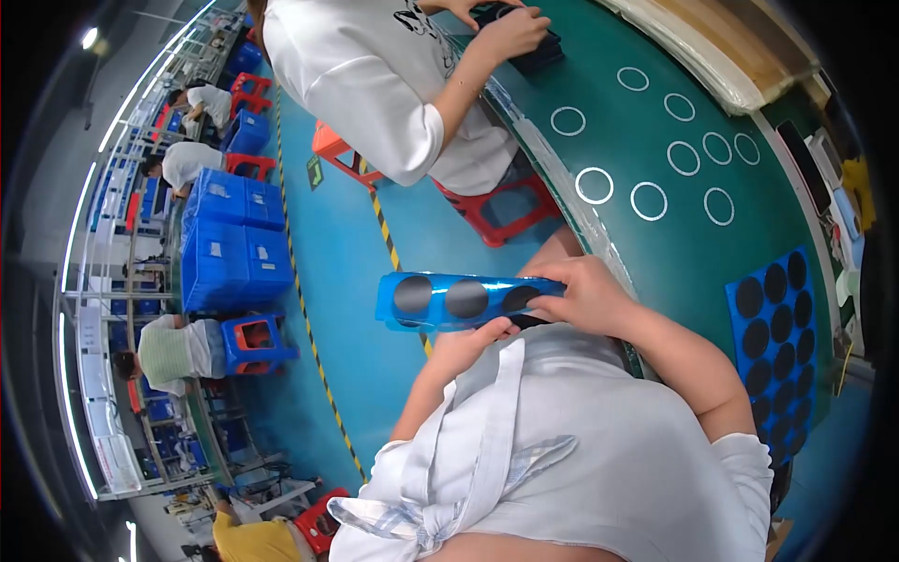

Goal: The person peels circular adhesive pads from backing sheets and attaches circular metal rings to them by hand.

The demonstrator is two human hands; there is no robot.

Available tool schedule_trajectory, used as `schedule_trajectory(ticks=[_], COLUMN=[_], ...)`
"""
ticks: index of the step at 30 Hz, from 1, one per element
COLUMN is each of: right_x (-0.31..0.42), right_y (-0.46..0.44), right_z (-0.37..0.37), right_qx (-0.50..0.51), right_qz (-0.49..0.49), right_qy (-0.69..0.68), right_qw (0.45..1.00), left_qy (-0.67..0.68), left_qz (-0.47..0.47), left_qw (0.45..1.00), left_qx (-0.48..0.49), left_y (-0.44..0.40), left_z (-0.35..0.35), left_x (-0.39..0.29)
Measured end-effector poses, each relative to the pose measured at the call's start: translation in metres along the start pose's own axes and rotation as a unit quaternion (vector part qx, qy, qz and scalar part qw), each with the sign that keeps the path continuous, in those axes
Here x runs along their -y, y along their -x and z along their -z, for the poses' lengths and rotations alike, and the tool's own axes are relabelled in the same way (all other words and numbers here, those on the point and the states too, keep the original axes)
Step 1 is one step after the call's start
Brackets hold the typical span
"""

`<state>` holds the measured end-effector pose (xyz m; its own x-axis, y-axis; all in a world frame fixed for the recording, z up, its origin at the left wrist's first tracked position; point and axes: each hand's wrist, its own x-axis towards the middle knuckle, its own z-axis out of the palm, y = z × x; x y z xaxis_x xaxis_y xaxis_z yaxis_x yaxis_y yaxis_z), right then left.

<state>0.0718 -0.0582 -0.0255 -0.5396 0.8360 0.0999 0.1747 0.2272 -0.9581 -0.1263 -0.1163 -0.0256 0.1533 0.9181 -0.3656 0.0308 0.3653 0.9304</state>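
A glossy blue strip with black discs (pixel 412 294) is held in front of my body, off the table's near edge. My left hand (pixel 468 348) grips its lower edge, with the thumb up against it. At the strip's right end my right hand (pixel 588 295) is closed, fingers pinched beside the last disc; whether that disc is lifted from the strip I cannot tell. Beyond my right hand, several thin white rings (pixel 648 200) lie spread over the green tabletop (pixel 618 140). To the right lies a larger blue sheet of black discs (pixel 770 323).
A co-worker (pixel 365 84) in white sits at the same table, both hands on a dark box-like thing (pixel 538 54). Red stools (pixel 501 214) stand below. Stacked blue crates (pixel 234 245) and other seated people are across the aisle. Cartons line the table's far side.
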Motion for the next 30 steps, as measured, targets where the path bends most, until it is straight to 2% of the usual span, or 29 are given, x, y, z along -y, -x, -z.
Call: schedule_trajectory(ticks=[2, 4, 5, 6, 9, 12, 13, 16, 17, 19, 20, 21, 22, 23, 24, 26, 30], right_x=[-0.007, -0.008, -0.006, -0.005, -0.013, -0.017, -0.018, -0.018, -0.022, -0.025, -0.026, -0.033, -0.036, -0.037, -0.033, -0.033, -0.032], right_y=[-0.001, -0.002, -0.002, -0.002, 0.0, 0.001, 0.0, 0.001, 0.001, 0.002, 0.003, 0.003, 0.003, 0.005, 0.006, 0.007, 0.006], right_z=[-0.005, -0.005, -0.003, -0.001, -0.001, -0.008, -0.01, -0.011, -0.016, -0.019, -0.02, -0.026, -0.029, -0.029, -0.029, -0.031, -0.03], right_qx=[-0.025, -0.051, -0.038, -0.037, 0.055, 0.015, -0.022, 0.003, -0.04, -0.05, -0.053, -0.105, -0.138, -0.146, -0.153, -0.151, -0.153], right_qz=[0.02, 0.052, 0.046, 0.044, 0.003, 0.014, 0.056, 0.061, 0.097, 0.106, 0.112, 0.196, 0.234, 0.258, 0.282, 0.296, 0.313], right_qy=[0.01, 0.03, 0.036, 0.037, 0.042, 0.03, 0.028, 0.09, 0.119, 0.136, 0.164, 0.224, 0.308, 0.34, 0.369, 0.383, 0.411], right_qw=[0.999, 0.997, 0.998, 0.998, 0.998, 0.999, 0.998, 0.994, 0.987, 0.984, 0.979, 0.949, 0.912, 0.893, 0.872, 0.862, 0.842], left_qy=[0.032, 0.269, 0.298, 0.3, 0.167, 0.123, 0.12, 0.082, 0.079, 0.044, 0.041, 0.007, -0.025, 0.045, 0.21, 0.292, 0.249], left_qz=[-0.015, -0.057, -0.079, -0.078, -0.094, -0.123, -0.123, -0.132, -0.097, -0.008, -0.005, 0.046, 0.098, 0.078, 0.11, 0.09, 0.117], left_qw=[0.999, 0.961, 0.949, 0.949, 0.978, 0.983, 0.984, 0.987, 0.989, 0.993, 0.993, 0.996, 0.993, 0.995, 0.969, 0.935, 0.937], left_qx=[0.026, -0.035, -0.058, -0.059, -0.084, -0.053, -0.05, -0.043, -0.073, -0.107, -0.11, -0.082, -0.053, -0.048, -0.072, -0.18, -0.214], left_y=[0.001, 0.002, 0.002, 0.001, -0.002, -0.003, -0.005, -0.007, -0.007, -0.006, -0.002, 0.006, 0.011, 0.01, 0.017, 0.023, 0.024], left_z=[0.004, 0.006, 0.007, 0.009, 0.009, 0.003, 0.004, 0.007, 0.004, 0.007, 0.013, 0.019, 0.022, 0.022, 0.026, 0.009, 0.027], left_x=[0.015, 0.025, 0.026, 0.029, 0.03, 0.024, 0.023, 0.019, 0.017, 0.018, 0.021, 0.027, 0.032, 0.036, 0.036, 0.009, 0.02])
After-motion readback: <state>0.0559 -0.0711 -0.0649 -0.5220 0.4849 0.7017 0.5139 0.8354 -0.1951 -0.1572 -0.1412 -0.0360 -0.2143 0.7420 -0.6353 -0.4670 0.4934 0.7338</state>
